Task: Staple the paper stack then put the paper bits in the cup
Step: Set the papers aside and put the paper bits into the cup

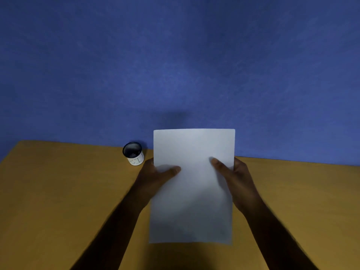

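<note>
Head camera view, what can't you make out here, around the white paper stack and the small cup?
- Fingers of the left hand and right hand: behind the white paper stack; only thumbs show.
- Sheet count and any staple: only the front face shows.
- Stapler: none visible.
- Tan wooden table behind the stack: covered.
- Small white cup with dark rim: contents too dark, its lettering too small.

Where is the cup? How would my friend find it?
Look along the brown table to its far edge, by the blue wall. The cup stands there, just left of the paper the hands hold. It is small and white, with a dark inside.
</note>
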Tool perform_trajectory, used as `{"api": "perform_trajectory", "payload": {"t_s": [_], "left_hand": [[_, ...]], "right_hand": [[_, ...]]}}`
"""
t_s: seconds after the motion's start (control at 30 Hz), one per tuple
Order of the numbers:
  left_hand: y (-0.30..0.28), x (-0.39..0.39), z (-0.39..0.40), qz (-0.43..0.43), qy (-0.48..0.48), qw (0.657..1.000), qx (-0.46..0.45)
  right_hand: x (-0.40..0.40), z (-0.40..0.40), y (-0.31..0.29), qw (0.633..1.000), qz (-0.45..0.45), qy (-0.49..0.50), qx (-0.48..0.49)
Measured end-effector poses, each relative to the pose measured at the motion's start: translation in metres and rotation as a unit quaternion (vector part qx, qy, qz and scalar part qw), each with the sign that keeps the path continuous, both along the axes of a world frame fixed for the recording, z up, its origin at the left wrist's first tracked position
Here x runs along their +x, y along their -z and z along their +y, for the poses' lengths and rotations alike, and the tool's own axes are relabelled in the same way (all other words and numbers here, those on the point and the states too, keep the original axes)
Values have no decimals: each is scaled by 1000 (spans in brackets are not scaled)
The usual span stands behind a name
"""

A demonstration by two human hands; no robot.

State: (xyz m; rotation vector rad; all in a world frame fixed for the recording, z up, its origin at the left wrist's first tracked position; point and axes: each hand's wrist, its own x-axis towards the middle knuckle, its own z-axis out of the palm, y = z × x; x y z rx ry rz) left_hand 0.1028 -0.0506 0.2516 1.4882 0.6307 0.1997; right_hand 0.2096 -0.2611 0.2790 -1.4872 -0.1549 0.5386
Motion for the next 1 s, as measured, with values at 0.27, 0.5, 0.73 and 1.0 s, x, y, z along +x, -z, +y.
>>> {"api": "perform_trajectory", "payload": {"t_s": [0.27,0.5,0.73,1.0], "left_hand": [[-67,-34,-22,-85,-59,995,-12],[-120,-53,-36,-186,-77,978,63],[-149,-65,-46,-216,-122,956,156],[-166,-79,-60,-251,-81,907,328]], "right_hand": [[-31,-19,-58,996,-83,11,24],[-44,-30,-88,991,-119,30,44],[-46,-32,-92,990,-126,45,45],[-46,-23,-93,989,-111,38,88]]}}
